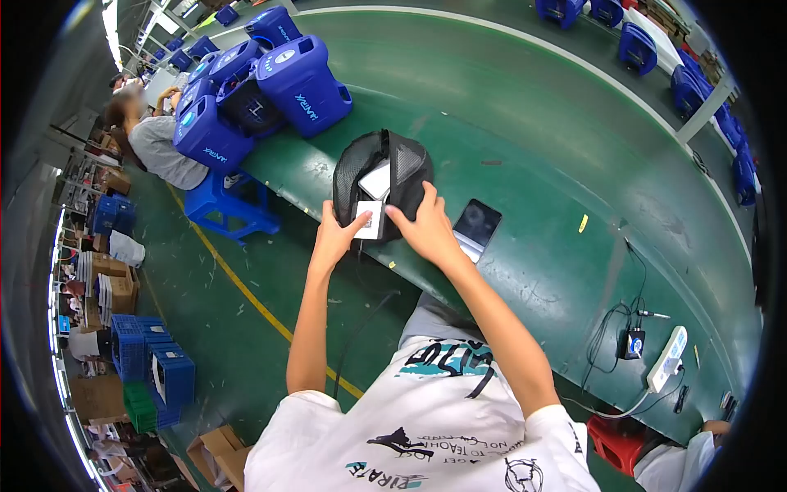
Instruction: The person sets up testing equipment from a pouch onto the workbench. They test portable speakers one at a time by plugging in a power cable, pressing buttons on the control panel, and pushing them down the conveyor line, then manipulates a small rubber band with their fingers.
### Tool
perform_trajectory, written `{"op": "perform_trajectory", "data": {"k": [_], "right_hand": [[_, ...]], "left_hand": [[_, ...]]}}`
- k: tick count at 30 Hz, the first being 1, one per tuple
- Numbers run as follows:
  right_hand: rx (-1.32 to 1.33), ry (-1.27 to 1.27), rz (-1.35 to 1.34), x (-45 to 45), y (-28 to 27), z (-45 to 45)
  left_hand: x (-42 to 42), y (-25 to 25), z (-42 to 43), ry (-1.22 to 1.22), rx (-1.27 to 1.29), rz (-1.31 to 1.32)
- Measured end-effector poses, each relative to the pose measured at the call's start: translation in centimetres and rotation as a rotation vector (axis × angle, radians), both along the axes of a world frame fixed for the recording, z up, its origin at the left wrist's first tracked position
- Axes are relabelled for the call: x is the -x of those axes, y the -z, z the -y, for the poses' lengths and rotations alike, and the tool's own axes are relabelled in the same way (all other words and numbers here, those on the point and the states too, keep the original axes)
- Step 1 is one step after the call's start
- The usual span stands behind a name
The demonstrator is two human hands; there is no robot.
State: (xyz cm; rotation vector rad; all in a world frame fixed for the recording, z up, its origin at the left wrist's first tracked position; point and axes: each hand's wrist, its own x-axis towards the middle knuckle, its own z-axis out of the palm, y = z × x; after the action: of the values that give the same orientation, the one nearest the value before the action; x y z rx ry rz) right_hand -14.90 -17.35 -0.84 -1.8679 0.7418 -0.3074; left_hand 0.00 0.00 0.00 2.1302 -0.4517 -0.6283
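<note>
A black mesh bag (410, 164) sits at the near edge of the green table, its opening spread toward me. Inside it lies a white box (376, 180), and a second, smaller white box (368, 220) is at the mouth. My left hand (334, 234) is closed at the bag's left side, its thumb pressed on the small box. My right hand (428, 225) grips the bag's right side, thumb at the opening's edge beside the small box. Some fingertips are hidden behind the mesh. A dark-screened phone (478, 220) lies right of my right hand.
Several blue plastic cases (302, 86) stand on the table at the upper left, near a seated person (160, 143) on a blue stool (225, 209). A white power strip (667, 359), cables and a small black device (634, 344) lie at the right. A red stool (613, 447) is below.
</note>
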Motion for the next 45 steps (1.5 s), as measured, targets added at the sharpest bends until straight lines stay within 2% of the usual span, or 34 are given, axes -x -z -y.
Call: {"op": "perform_trajectory", "data": {"k": [2,3,5,6,7,9,11,14,17,21,22,25,26,29,30,34,37,41,43,45], "right_hand": [[-0.067,0.148,-0.051,-1.2,1.0,0.5],[-0.017,0.178,-0.041,-4.9,0.0,1.7],[-0.184,0.141,-0.099,-4.6,0.6,1.7],[-0.098,0.138,-0.099,-4.9,2.2,1.1],[-0.009,0.139,-0.078,-5.7,2.6,0.5],[-0.076,0.169,-0.012,-5.9,3.0,-0.1],[-0.136,0.168,0.065,-5.7,2.8,-0.6],[-0.137,0.146,0.201,-4.4,1.0,-1.5],[-0.031,0.079,0.289,-2.4,0.6,-2.0],[-0.002,-0.126,0.368,0.7,1.3,-3.9],[-0.003,-0.144,0.299,1.0,1.6,-4.2],[-0.008,-0.096,0.322,1.0,2.1,-4.3],[-0.038,-0.058,0.318,0.7,2.1,-4.5],[-0.001,-0.076,0.316,0.6,1.6,-4.5],[-0.056,-0.123,0.305,0.6,1.8,-4.4],[-0.114,-0.160,0.354,0.5,2.2,-4.5],[-0.149,-0.196,0.317,0.8,0.6,-5.0],[-0.200,-0.073,0.382,-0.5,1.6,-6.3],[-0.271,0.024,0.349,-1.2,1.7,-7.7],[-0.415,0.108,0.288,-2.1,1.2,-8.9]], "left_hand": [[2.1,-1.3,0.5,-0.020,-0.054,-0.010],[-1.1,-1.1,1.5,0.005,0.048,-0.010],[-0.1,1.3,1.2,0.058,0.169,-0.137],[1.0,1.6,1.5,0.071,0.337,-0.170],[1.0,1.7,1.7,0.040,0.369,-0.136],[2.3,2.0,2.4,-0.025,0.434,-0.102],[3.6,1.2,3.0,-0.113,0.639,-0.272],[3.9,0.1,2.9,-0.302,0.670,-0.402],[2.6,1.0,1.8,-0.317,0.659,-0.453],[0.2,-0.1,0.1,-0.186,0.192,-0.112],[-0.6,-0.2,-0.6,-0.085,0.032,-0.005],[-1.8,4.6,-2.2,-0.124,-0.075,0.367],[-2.1,5.6,-2.5,-0.135,-0.115,0.408],[1.3,1.1,-0.7,-0.194,0.086,0.081],[1.2,0.8,-0.6,-0.119,0.218,-0.067],[2.3,-1.4,0.9,-0.082,0.036,0.208],[2.3,-1.9,1.1,-0.024,-0.062,0.290],[-0.1,-2.8,1.0,0.278,-0.309,0.418],[-3.9,-2.9,1.1,0.521,-0.529,0.518],[-5.6,-7.5,4.7,0.866,-0.720,0.391]]}}
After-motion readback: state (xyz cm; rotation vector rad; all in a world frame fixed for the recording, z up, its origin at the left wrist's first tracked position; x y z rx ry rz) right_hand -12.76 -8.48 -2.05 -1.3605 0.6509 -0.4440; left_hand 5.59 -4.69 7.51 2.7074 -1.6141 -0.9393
